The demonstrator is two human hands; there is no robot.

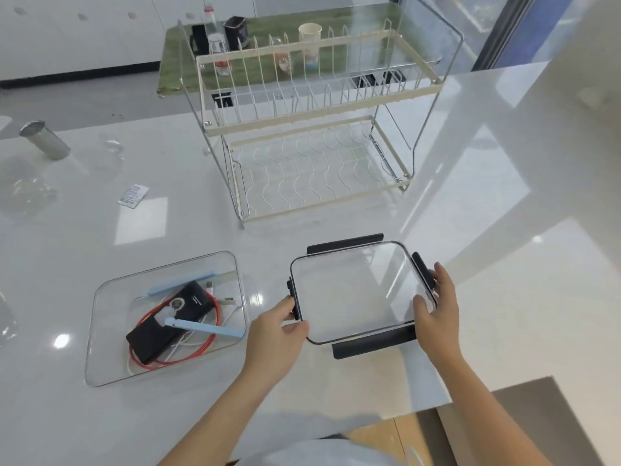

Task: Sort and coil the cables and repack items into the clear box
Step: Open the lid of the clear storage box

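Note:
The clear box (100, 334) stands uncovered on the white table at the lower left. Inside lie a black power bank (174, 319), a red cable (188, 356), a white cable (183, 343) and two light-blue sticks (208, 327). To its right I hold the clear lid (353, 294), which has black clips on its four sides. My left hand (279, 334) grips the lid's left edge at a clip. My right hand (437, 304) grips its right edge. The lid is just above or on the table; I cannot tell which.
A two-tier cream wire dish rack (302, 129) stands behind the lid. A steel cup (45, 139) and a small paper packet (133, 195) lie at the left. A glass side table (369, 18) with a paper cup and bottles is beyond the rack.

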